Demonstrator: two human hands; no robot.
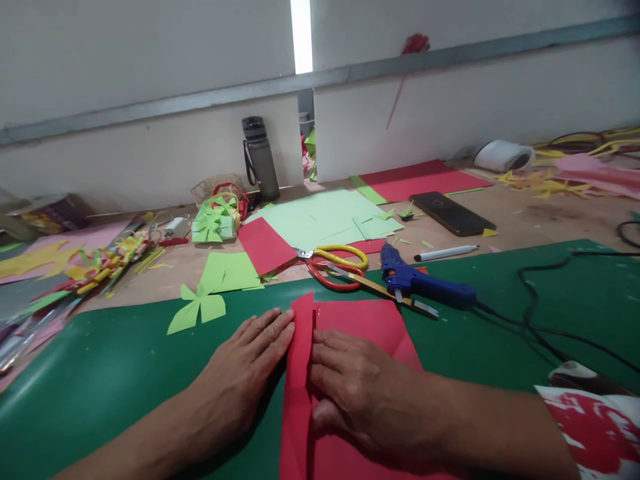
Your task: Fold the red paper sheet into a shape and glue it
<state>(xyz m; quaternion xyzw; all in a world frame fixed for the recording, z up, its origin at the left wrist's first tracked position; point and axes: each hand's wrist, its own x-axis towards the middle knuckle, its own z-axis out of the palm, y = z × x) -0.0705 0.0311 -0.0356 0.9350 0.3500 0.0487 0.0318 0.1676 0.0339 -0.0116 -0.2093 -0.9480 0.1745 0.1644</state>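
A sheet of red paper (367, 323) lies on the green mat in front of me, its left side folded over into a long narrow flap (301, 353). My left hand (237, 373) rests flat to the left of the flap, fingers stretched out, fingertips touching the fold's outer edge. From the other side, my right hand (360, 383) bends its fingers against the flap's inner edge, gripping the paper there; its fingertips are partly hidden by the flap. Beyond the sheet are scissors (340, 263) with yellow and red handles, a thin craft knife (385, 290) and a blue glue gun (425, 280).
The green mat (125, 373) covers the near table. Light green cut paper (197, 310) lies left, pale green sheets (320, 217) behind. A dark bottle (263, 160), a phone (453, 213), a marker (447, 253) and a white roll (504, 156) stand or lie farther back. The glue gun's cord (530, 313) trails right.
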